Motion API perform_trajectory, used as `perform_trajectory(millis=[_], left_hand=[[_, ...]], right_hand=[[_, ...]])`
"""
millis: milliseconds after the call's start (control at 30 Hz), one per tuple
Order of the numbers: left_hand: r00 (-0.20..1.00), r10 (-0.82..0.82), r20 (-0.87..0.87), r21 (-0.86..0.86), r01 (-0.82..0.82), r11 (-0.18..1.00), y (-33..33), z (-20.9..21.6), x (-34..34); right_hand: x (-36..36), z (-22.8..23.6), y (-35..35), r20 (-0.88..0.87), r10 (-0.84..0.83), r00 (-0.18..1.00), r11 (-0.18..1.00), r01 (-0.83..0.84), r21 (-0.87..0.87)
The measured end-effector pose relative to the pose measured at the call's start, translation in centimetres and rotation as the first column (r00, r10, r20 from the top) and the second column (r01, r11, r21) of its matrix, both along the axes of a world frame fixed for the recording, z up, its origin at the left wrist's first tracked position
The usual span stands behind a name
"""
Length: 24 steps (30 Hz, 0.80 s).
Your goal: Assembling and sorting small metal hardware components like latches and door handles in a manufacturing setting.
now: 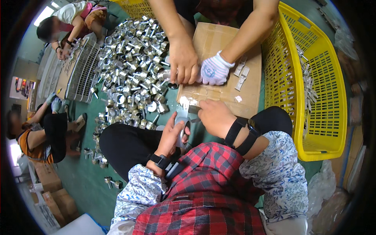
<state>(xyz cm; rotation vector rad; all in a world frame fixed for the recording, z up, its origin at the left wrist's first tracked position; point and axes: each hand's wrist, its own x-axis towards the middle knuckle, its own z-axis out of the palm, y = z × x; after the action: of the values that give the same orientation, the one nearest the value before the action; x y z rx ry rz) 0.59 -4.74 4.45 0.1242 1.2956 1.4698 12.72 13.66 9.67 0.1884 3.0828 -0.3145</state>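
Left hand (169, 138) clamped on a roll of tape (181, 119), which sits upright just short of the near edge of a cardboard carton (250, 103). A pale strip (184, 106) appears to run from the roll up to that edge. Right hand (215, 117) bent at the carton's near edge, fingertips by the strip; cannot tell whether they pinch it or merely rest there.

Opposite, a co-worker's bare hand (183, 60) and gloved hand (213, 71) are close together over the carton top. Whatever lies between them is mostly hidden.

Progress, as judged: tape drawn out, strip seemingly not yet cut from the roll. Small white pieces (242, 79) lie on the carton beyond the glove; cannot tell if these are finished or waiting.

Around: a big heap of metal cups with stems (129, 74) on the green floor (84, 176), left of the carton; a yellow basket (321, 152) to the right, partly filled with pale, slim parts (308, 84). If the heap belongs to this work, plenty appears left.
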Motion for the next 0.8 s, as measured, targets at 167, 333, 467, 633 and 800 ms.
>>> perform_trajectory(millis=[167, 333, 467, 633, 800], left_hand=[[0.993, -0.039, -0.112, 0.014, 0.041, 0.999, -1.5, 1.5, 1.1], [0.973, -0.092, -0.213, 0.067, 0.109, 0.992, -2.9, 4.2, 2.3], [0.940, -0.014, -0.342, 0.207, 0.089, 0.974, -3.9, 4.0, 2.3], [0.984, 0.028, -0.178, 0.221, 0.012, 0.975, -7.0, 1.9, 2.3], [0.985, -0.123, -0.125, -0.019, 0.121, 0.992, -7.5, 3.2, 2.2]], right_hand=[[0.4, 0.9, 0.3, 0.028, 0.041, 0.999, 0.999, -0.040, -0.031], [1.1, 1.7, 1.1, -0.028, 0.073, 0.997, 0.996, -0.074, -0.048], [1.1, 0.8, 2.5, 0.060, 0.087, 0.994, 0.980, -0.075, -0.182], [0.4, 0.0, 3.0, 0.118, 0.109, 0.987, 0.979, -0.087, -0.183], [0.1, -0.7, 3.5, 0.206, 0.203, 0.957, 0.951, -0.142, -0.274]])
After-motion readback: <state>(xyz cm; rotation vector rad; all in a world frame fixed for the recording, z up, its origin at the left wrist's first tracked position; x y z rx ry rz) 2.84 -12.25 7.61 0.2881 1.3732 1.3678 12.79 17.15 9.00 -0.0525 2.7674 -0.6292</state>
